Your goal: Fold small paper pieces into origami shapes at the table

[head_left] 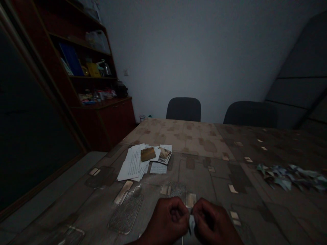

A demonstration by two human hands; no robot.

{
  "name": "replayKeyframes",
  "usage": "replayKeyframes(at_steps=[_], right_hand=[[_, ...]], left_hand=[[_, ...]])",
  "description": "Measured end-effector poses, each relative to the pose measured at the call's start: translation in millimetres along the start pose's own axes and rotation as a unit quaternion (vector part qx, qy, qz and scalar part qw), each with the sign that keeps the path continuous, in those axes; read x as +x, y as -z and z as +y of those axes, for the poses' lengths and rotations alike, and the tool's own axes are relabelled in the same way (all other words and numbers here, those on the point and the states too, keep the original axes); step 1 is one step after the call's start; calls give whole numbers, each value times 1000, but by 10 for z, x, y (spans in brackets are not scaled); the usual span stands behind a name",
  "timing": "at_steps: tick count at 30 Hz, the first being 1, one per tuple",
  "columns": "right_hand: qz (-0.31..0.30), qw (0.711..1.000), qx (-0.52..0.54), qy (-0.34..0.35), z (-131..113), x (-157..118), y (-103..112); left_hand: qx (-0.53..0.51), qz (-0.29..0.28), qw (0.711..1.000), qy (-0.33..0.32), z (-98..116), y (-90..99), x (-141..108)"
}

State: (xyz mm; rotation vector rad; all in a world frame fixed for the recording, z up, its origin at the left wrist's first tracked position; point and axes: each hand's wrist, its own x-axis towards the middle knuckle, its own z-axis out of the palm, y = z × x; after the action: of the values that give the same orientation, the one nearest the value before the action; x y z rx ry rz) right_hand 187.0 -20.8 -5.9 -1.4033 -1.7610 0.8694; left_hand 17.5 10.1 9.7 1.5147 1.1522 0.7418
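Observation:
Close to the front edge of the view, my left hand (171,217) and my right hand (213,221) meet fingertip to fingertip over the table. Between them they pinch a small pale piece of folded paper (191,223), mostly covered by the fingers. Ahead and to the left lie several written sheets of paper (134,163), with a brown picture card (148,154) and a small stack of picture cards (164,154) on top. Off to the right rests a heap of small folded paper pieces (291,177), pale with greenish and bluish tints.
A patterned cloth covers the table (199,136). Beyond its far edge stand two dark chairs, the nearer-centre chair (183,109) and the right chair (250,113). A reddish cabinet (112,119) with loaded shelves is at the left. The room is dim.

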Motion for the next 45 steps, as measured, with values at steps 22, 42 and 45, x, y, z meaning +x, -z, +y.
replayKeyframes(at_steps=[22,42,45], right_hand=[[33,999,15,4,-32,-22,-4],[49,972,219,-65,75,136,-61],[58,974,209,-59,99,157,-78]], left_hand=[[-40,-15,999,7,-52,4,65],[-241,-56,968,-44,-178,26,216],[-225,-51,971,-55,-173,18,241]])
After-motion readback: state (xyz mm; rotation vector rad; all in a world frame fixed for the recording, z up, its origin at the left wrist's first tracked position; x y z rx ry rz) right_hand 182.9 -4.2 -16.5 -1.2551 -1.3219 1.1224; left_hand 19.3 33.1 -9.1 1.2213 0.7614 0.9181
